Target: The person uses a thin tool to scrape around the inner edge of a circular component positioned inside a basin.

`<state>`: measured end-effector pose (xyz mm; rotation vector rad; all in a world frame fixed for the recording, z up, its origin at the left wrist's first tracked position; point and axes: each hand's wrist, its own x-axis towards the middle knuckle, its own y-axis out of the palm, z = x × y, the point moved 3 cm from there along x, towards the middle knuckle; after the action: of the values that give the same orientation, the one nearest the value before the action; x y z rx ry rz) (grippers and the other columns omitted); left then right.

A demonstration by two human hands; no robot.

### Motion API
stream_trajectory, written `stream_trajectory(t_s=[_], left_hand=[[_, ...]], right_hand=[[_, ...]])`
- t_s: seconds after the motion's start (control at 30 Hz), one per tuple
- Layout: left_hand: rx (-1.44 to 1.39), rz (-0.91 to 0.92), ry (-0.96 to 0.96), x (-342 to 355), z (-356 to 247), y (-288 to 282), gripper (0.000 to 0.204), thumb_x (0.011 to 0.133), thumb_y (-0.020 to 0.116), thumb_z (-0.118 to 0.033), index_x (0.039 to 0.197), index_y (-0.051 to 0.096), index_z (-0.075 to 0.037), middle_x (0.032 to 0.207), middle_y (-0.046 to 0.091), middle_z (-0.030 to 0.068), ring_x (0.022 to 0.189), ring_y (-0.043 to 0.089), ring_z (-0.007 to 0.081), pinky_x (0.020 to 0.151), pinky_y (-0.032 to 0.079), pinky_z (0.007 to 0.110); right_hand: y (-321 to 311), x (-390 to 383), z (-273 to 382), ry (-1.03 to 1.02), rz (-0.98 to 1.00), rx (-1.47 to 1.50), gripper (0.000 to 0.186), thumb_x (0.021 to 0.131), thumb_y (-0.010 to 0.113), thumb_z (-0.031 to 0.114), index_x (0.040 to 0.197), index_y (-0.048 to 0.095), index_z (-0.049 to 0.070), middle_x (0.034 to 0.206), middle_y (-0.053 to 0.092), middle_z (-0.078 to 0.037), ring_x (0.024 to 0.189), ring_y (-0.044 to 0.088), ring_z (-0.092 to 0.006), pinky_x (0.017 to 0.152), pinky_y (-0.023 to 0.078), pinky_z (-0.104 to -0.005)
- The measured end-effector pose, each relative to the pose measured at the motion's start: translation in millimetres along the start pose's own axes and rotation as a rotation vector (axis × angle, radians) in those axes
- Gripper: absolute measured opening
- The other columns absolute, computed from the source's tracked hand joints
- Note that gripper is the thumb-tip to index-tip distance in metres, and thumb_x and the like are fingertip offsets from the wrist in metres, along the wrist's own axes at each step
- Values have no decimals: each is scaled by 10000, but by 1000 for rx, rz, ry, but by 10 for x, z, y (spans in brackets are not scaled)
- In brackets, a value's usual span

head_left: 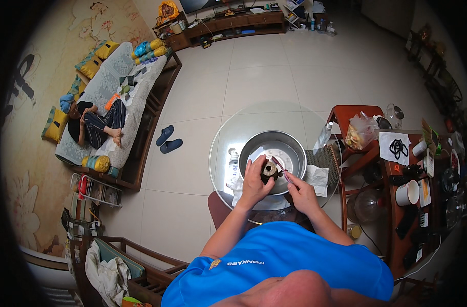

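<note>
My left hand (256, 185) curls around the dark rounded vessel (270, 171) with a ring-shaped opening, above the round silver metal basin (297, 148) on the clear glass tabletop (228, 135), while my right hand (302, 194) pinches the slender purple brush-like tool (280, 167), probably best guided in short, light strokes.

Shows a line of white letters (245, 263) across a blue shirt (305, 256), beside a small gold emblem (215, 263). Includes a large, dark brush-stroke character (24, 79) on the wall (64, 56), too unclear to read. Has a pale label (424, 220) on the side table (390, 204), too small to make out.
</note>
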<state>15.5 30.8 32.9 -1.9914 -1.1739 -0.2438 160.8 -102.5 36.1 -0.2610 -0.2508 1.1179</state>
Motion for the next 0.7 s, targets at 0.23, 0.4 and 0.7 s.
stream_trajectory(t_s=[0.23, 0.4, 0.7], left_hand=[[70, -42, 8, 20, -77, -27, 792, 779, 789, -172, 1472, 440, -16, 1332, 580, 184, 1261, 559, 382, 1181, 305, 582], [80, -16, -35, 6, -21, 3, 808, 771, 840, -203, 1454, 449, -19, 1333, 572, 183, 1248, 566, 372, 1173, 316, 584], [43, -9, -14, 1, 40, 16, 809, 786, 799, -145, 1487, 413, -21, 1275, 631, 178, 1236, 592, 356, 1182, 286, 603]], right_hand=[[-24, -4, 30, 26, 15, 37, 417, 1006, 568, 113, 1422, 601, 95, 959, 677, -85, 837, 610, -129, 739, 502, -282], [-33, -5, 49, -25, -2, -10, 424, 1007, 572, 112, 1431, 600, 106, 815, 664, -27, 699, 565, -72, 647, 487, -256], [-86, -15, 36, 121, 20, -61, 390, 1000, 570, 150, 1381, 626, 80, 1123, 733, -207, 939, 731, -269, 809, 547, -372]])
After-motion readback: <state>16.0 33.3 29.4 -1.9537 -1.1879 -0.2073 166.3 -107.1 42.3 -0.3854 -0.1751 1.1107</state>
